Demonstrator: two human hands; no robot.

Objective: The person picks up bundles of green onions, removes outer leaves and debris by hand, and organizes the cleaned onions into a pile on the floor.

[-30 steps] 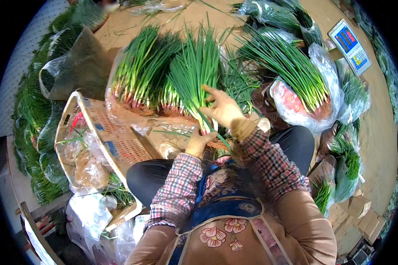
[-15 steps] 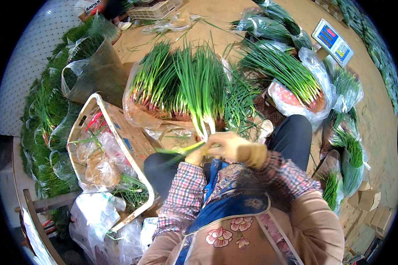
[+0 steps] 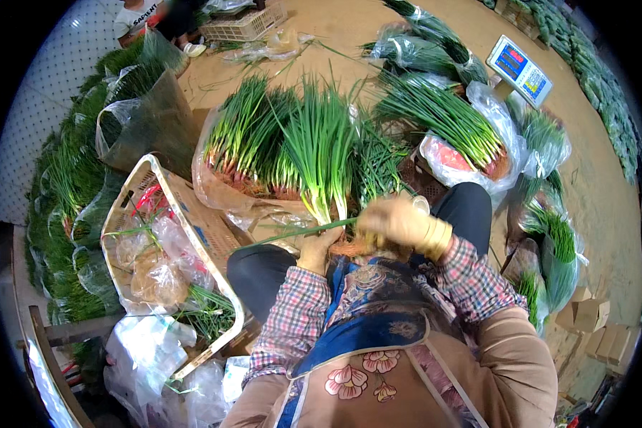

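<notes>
My left hand [image 3: 317, 250], in a yellowish glove, is closed round the lower end of a bunch of green onions [image 3: 319, 153]. The white stems point away from me, the leaves fan out beyond, and reddish roots show beside the fingers. A single long green leaf [image 3: 285, 234] crosses over that hand. Just right of the stem ends is my gloved right hand [image 3: 399, 225], smeared by motion, its fingertips unclear. Behind the bunch, more green onions [image 3: 246, 135] lie in a row on a plastic sheet [image 3: 210, 189].
On my left stands a crate [image 3: 237, 303] of plastic bags and leaf scraps. Loose green leaves [image 3: 378, 160] lie right of the bunch. Farther right are a bagged onion bundle [image 3: 449, 121], a digital scale [image 3: 519, 71] and several wrapped bundles [image 3: 563, 242]. A person [image 3: 139, 18] is at far left.
My right hand has shifted right, away from my left hand, uncovering the roots. The long leaf now lies straighter across the stems. The whole view has shifted slightly.
</notes>
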